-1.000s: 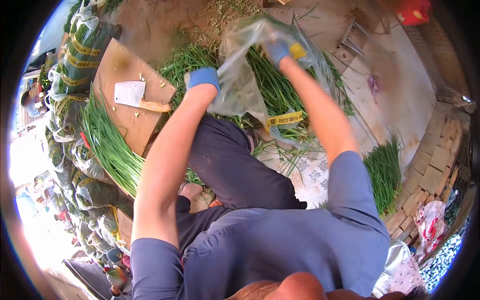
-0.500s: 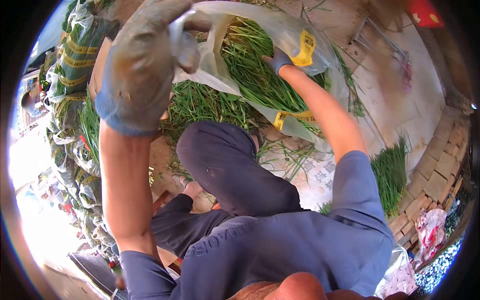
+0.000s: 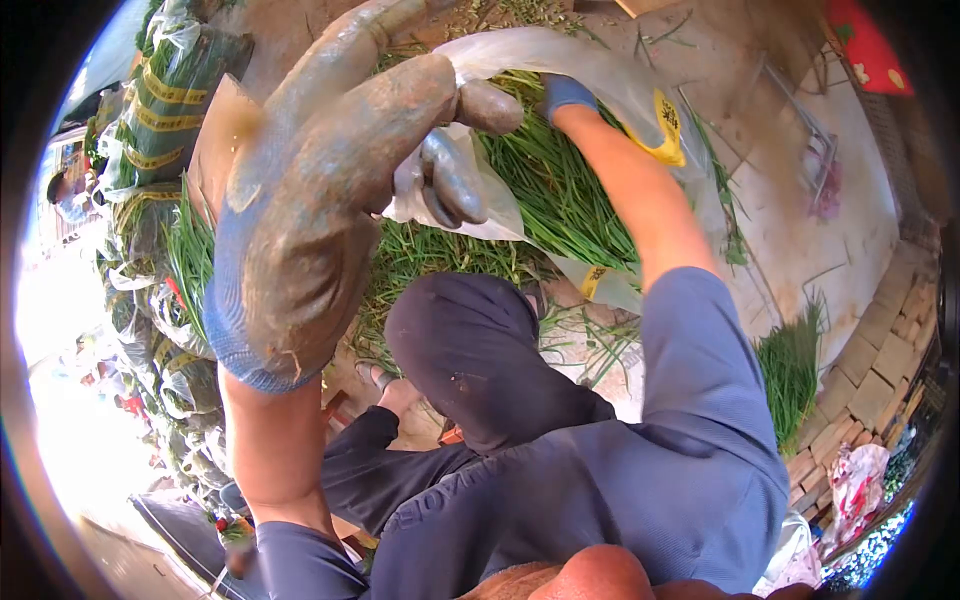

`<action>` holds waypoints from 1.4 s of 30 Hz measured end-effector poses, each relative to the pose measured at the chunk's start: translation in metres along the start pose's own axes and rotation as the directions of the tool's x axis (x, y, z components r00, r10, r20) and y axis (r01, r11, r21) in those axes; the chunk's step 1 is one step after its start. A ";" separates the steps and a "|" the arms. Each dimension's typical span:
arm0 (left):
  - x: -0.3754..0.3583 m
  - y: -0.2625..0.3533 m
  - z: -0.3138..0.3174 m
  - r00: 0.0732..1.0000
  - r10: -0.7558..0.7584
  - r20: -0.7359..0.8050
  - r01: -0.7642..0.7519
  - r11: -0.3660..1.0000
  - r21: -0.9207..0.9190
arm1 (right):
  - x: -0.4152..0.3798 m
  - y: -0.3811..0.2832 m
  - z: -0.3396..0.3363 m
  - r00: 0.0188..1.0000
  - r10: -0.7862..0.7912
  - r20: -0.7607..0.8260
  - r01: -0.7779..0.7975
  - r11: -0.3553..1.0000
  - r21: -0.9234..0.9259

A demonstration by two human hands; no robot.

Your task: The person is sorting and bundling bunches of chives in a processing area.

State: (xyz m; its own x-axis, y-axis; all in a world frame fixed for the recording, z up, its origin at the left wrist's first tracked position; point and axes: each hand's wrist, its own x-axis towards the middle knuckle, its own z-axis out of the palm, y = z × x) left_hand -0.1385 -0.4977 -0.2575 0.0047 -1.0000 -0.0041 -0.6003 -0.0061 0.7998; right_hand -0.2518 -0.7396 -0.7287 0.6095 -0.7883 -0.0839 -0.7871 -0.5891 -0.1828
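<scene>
My left hand [image 3: 330,200], in a soiled grey glove with a blue cuff, is raised close to the camera. Its thumb and a bent finger pinch the rim of a clear plastic bag [image 3: 530,55] with yellow printed bands. Long, thin chives [image 3: 570,200] fill the bag, lying in a loose bundle. At the bag's far side is my right hand [image 3: 568,95], in a blue-cuffed glove, reaching in over the chives. Its fingers are hidden by the bag and leaves, so their grip does not show.
Loose greens [image 3: 440,250] cover the floor before my knee [image 3: 460,340]. Filled bags [image 3: 165,110] stand stacked at the left. Another chive bundle [image 3: 790,380] lies at the right, near bricks [image 3: 880,350]. A metal frame [image 3: 815,130] is at the upper right.
My left hand has come lower and further right, still on the bag's rim. My right hand has moved up and deeper into the bag, and its fingers have gone out of sight.
</scene>
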 end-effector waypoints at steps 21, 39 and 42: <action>-0.013 -0.005 -0.002 0.984 -0.131 -0.122 0.087 0.945 -0.315 | 0.011 -0.030 -0.079 1.000 0.017 0.011 -0.020 0.927 0.374; -0.001 0.001 0.002 0.953 -0.287 -0.095 0.133 0.680 -0.721 | 0.033 -0.004 -0.066 0.974 0.062 0.218 -0.110 0.970 0.217; 0.004 0.028 0.008 0.914 -0.382 -0.136 0.157 0.643 -0.750 | 0.022 0.002 -0.086 0.972 0.054 0.228 -0.123 0.946 0.301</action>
State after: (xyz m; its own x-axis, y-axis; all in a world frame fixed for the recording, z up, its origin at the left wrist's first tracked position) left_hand -0.1621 -0.5019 -0.2401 0.3422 -0.9117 -0.2274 0.2149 -0.1597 0.9635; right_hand -0.2485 -0.7736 -0.6470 0.5719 -0.7576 -0.3146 -0.7908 -0.4072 -0.4570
